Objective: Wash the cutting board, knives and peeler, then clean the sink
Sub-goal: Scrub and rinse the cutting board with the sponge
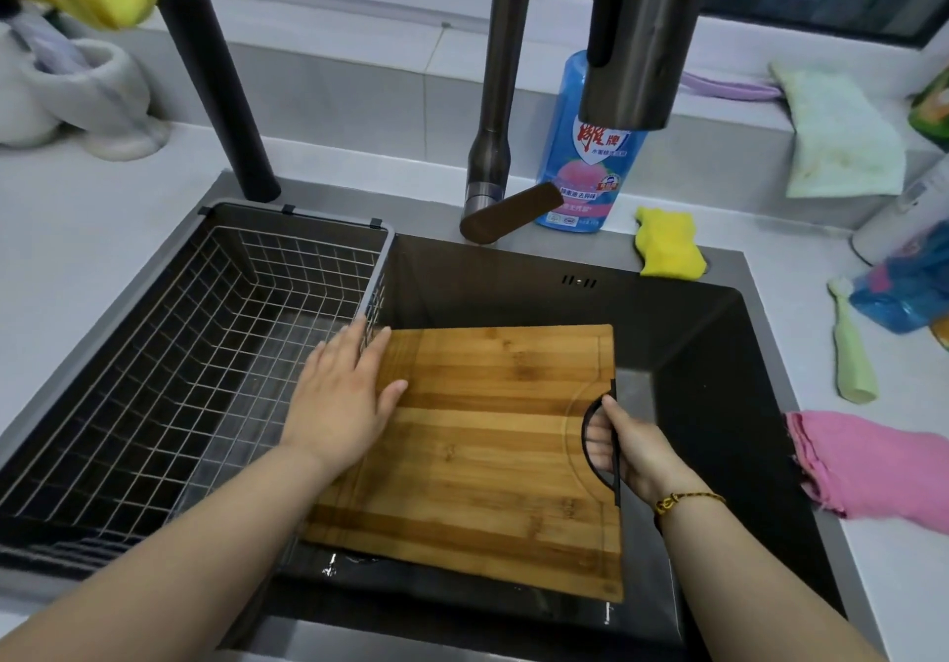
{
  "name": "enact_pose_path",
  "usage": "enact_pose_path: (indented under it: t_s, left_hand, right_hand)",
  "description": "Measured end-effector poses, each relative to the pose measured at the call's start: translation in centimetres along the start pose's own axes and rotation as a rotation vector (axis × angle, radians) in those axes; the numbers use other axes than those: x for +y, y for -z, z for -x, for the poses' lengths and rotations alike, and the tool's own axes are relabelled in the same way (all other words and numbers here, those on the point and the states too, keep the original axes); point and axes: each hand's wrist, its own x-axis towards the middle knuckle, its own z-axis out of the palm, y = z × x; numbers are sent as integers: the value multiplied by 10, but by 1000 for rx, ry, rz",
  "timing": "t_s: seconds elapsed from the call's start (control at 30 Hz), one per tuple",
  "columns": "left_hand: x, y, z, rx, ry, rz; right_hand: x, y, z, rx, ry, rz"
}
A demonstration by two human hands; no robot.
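A bamboo cutting board (493, 451) with a black handle on its right edge lies roughly flat inside the dark sink (719, 353). My left hand (344, 394) rests on the board's left edge with straight fingers. My right hand (624, 448) grips the black handle, fingers curled through its opening. No knives or peeler are in view. The faucet head (637, 45) hangs above the sink with no water running.
A wire drain basket (215, 353) fills the sink's left part. On the counter stand a blue detergent bottle (585, 179), a yellow sponge (667, 251), a pink cloth (873, 461), a green cloth (842, 138) and a light green item (850, 353).
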Motion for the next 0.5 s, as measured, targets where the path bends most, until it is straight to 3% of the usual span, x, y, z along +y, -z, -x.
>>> enact_pose_path:
  t_s: [0.5]
  left_hand:
    - [-3, -6, -6, 10, -8, 16]
  right_hand:
    - [30, 4, -44, 231, -110, 167]
